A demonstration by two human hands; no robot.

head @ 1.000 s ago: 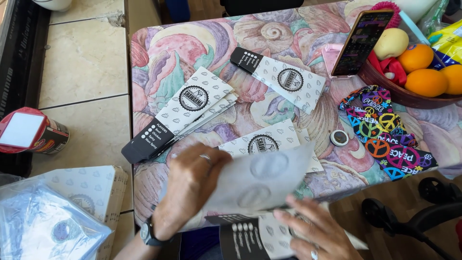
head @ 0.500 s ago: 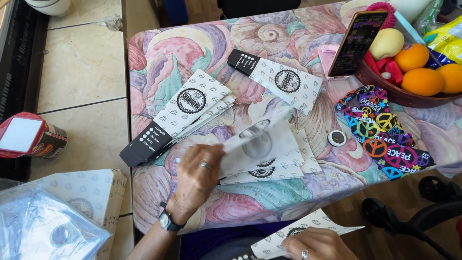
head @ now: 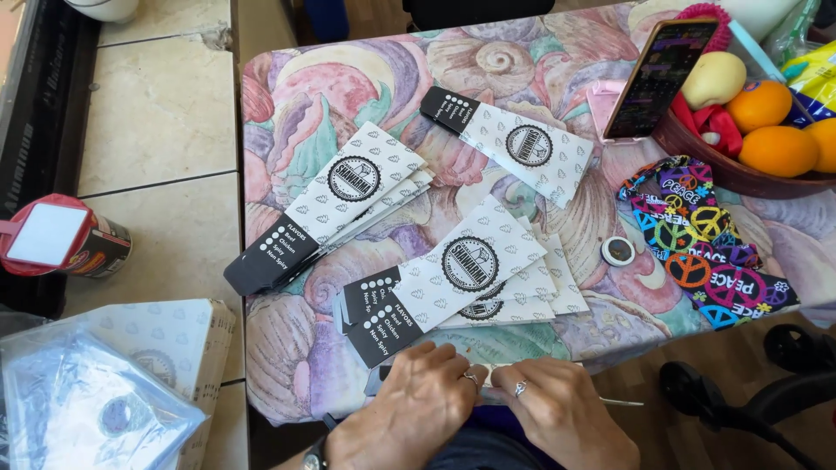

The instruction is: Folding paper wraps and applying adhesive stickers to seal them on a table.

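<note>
While beside phone [head: 657, 77]: bowl [head: 723, 170] (oranges [head: 778, 150])

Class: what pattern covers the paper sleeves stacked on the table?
White with small grey diamond shapes, a round black emblem and a black end on each paper sleeve; the head view shows it.

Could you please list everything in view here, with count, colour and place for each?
Paper sleeves: three piles, white with black ends and round emblems, on the table.
Tablecloth: one, pastel shell print, covering the table.
Phone: one, dark, propped against the bowl.
Bowl: one, brown, table's far right corner.
Oranges: at least three, in the bowl.
Patterned cloth: one, multicoloured peace signs, right of the piles.
Small round lid: one, black and white, beside the cloth.
Red can: one, on the tiled floor.
Box of sleeves: one, white, lower left.
Plastic bag: one, clear, lower left.
Left hand: ringed, at the table's near edge.
Right hand: ringed, touching the left.
</note>
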